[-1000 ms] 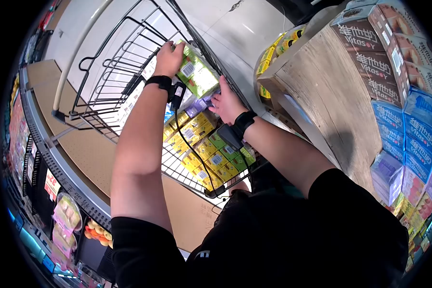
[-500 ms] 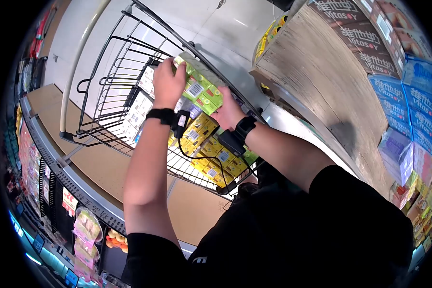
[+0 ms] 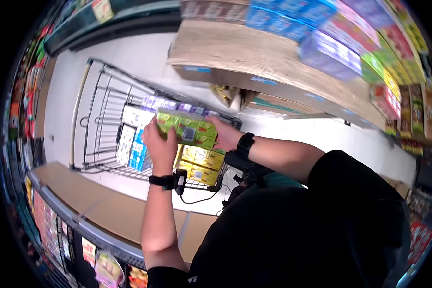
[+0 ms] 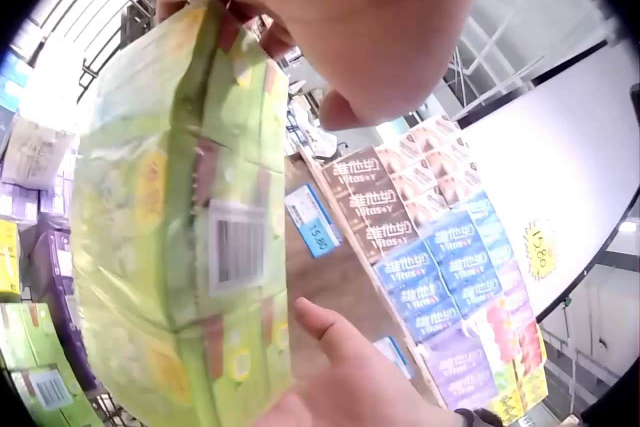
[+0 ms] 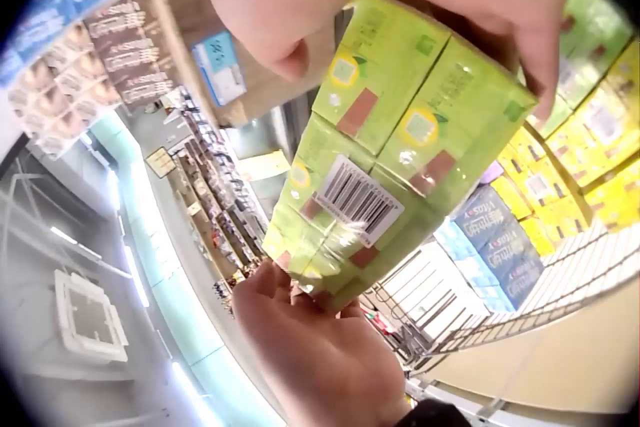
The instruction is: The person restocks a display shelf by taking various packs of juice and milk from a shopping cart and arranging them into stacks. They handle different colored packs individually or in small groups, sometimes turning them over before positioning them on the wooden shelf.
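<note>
Both hands hold a shrink-wrapped pack of green drink cartons by its two ends, above the shopping cart. My left hand grips the left end, its fingers over the edge. At the opposite end is my right hand, its fingers curled behind the pack in the right wrist view. A barcode shows on one side of the pack. Below it in the cart lie yellow carton packs, purple packs, white packs and blue packs.
A wooden display borders the cart's far side, stacked with blue Vitasoy packs and purple packs. On the near side runs a brown shelf ledge with packaged goods below. A dark cable hangs from the left wrist.
The green pack has been raised and turned level, with both hands still on it. The head view has swung round, so the cart and wooden display now lie more crosswise.
</note>
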The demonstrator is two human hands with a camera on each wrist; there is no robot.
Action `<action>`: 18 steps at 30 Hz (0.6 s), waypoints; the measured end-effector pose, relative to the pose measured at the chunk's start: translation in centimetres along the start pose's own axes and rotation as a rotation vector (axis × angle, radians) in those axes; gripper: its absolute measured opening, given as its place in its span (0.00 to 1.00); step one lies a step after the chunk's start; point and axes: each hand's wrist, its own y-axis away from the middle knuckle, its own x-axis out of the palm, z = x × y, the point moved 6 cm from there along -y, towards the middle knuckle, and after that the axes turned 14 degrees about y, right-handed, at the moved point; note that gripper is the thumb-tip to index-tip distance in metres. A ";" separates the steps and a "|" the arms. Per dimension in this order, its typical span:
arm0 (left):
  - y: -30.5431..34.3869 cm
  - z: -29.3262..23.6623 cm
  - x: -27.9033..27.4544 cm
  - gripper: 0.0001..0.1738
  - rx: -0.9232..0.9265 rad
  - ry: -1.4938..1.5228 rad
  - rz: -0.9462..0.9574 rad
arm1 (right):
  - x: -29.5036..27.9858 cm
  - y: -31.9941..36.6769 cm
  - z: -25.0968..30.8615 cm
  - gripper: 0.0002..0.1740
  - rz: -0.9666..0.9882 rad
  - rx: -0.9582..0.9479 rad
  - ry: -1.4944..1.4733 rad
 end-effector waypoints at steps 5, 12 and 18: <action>3.8 -9.2 2.6 0.33 0.102 0.074 0.167 | -4.1 13.3 1.0 0.36 -0.193 -0.101 0.099; 7.0 -23.6 10.2 0.41 0.375 0.169 0.298 | -14.1 29.7 3.7 0.37 -0.414 -0.218 0.298; 7.8 -34.6 17.8 0.48 0.506 0.226 0.424 | -23.4 40.7 6.2 0.43 -0.569 -0.274 0.372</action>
